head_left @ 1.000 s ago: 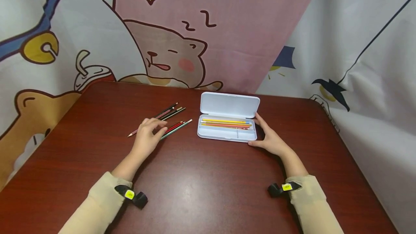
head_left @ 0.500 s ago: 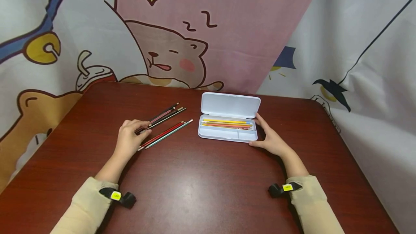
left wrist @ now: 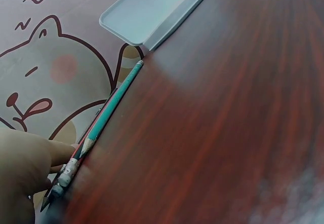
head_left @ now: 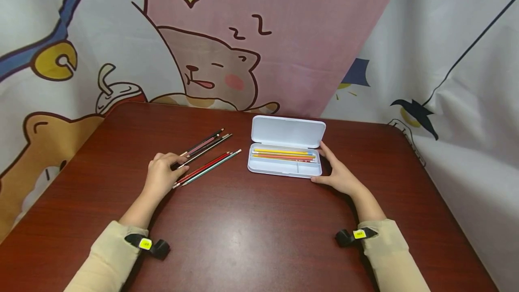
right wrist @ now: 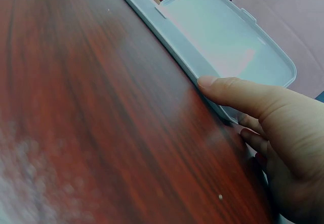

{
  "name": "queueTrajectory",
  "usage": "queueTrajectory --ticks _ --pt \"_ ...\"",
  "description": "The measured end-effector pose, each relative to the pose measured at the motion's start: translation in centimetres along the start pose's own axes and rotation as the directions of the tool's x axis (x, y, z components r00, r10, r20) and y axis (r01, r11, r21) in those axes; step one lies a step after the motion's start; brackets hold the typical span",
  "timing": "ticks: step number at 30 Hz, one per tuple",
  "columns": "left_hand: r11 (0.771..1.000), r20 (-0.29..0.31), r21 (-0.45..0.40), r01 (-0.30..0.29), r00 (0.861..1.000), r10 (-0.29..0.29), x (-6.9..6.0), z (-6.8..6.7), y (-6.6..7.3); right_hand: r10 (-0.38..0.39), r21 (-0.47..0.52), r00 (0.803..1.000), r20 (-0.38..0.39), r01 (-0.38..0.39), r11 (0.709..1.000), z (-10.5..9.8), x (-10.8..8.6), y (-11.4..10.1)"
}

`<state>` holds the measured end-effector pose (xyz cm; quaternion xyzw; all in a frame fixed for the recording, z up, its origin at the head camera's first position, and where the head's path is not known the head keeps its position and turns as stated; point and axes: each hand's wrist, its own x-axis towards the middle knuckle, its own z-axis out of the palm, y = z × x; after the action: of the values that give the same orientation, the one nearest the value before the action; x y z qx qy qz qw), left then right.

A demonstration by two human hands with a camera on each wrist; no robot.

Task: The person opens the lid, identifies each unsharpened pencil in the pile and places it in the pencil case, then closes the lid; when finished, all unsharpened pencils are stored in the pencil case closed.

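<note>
Several dark pencils point(head_left: 204, 144) lie slanted on the table, and my left hand point(head_left: 160, 174) pinches at their near ends, thumb and fingers around a black pencil point(head_left: 188, 164). Its grip is partly hidden by the fingers. Just to the right lie a red pencil point(head_left: 207, 166) and a teal pencil point(head_left: 215, 166), side by side; the left wrist view shows the teal pencil point(left wrist: 114, 105) close to the fingers. A white pencil case point(head_left: 269, 168) stands with its lid raised, holding several yellow and orange pencils point(head_left: 284, 154). My right hand point(head_left: 342, 175) grips its right end, thumb at the front corner, fingers behind.
The case's lid point(head_left: 288, 131) leans back near the table's far edge. A printed cloth point(head_left: 300, 57) hangs behind the brown table point(head_left: 243, 229). Smooth tabletop stretches between both forearms.
My left hand has moved left and toward me along the pencils, uncovering the red and teal ones, then come to rest at the dark pencils' near ends. The right hand stays on the case.
</note>
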<state>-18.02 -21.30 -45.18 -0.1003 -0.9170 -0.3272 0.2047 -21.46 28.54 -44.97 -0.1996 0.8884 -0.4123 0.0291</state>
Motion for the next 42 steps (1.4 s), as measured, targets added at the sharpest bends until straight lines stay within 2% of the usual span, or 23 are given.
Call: queueTrajectory --ticks 6,13,19,26,35,42 --pt "1.0 0.023 0.021 0.002 1.0 -0.002 0.0 -0.1 0.3 -0.01 0.009 1.0 0.0 0.01 1.0 0.0 0.0 0.1" --pt "0.999 0.014 0.043 -0.003 1.0 0.003 0.0 0.0 0.3 -0.001 0.009 1.0 0.005 0.001 1.0 0.0 0.0 0.0" --pt "1.0 -0.009 0.018 0.006 1.0 -0.006 0.2 -0.1 0.4 0.0 0.004 1.0 0.005 0.0 1.0 0.0 0.0 -0.1" --pt "1.0 -0.025 -0.02 -0.018 1.0 0.017 0.4 0.1 1.0 0.0 -0.001 1.0 0.003 0.0 1.0 0.0 0.0 -0.1" --pt "0.99 -0.044 -0.071 -0.121 0.992 0.118 0.8 1.8 3.3 -0.002 0.005 1.0 0.007 0.002 1.0 -0.2 0.1 0.0" --pt "0.984 -0.035 -0.083 -0.157 0.987 0.154 1.6 3.9 5.3 -0.005 0.002 1.0 0.013 0.005 1.0 -0.1 0.0 0.1"
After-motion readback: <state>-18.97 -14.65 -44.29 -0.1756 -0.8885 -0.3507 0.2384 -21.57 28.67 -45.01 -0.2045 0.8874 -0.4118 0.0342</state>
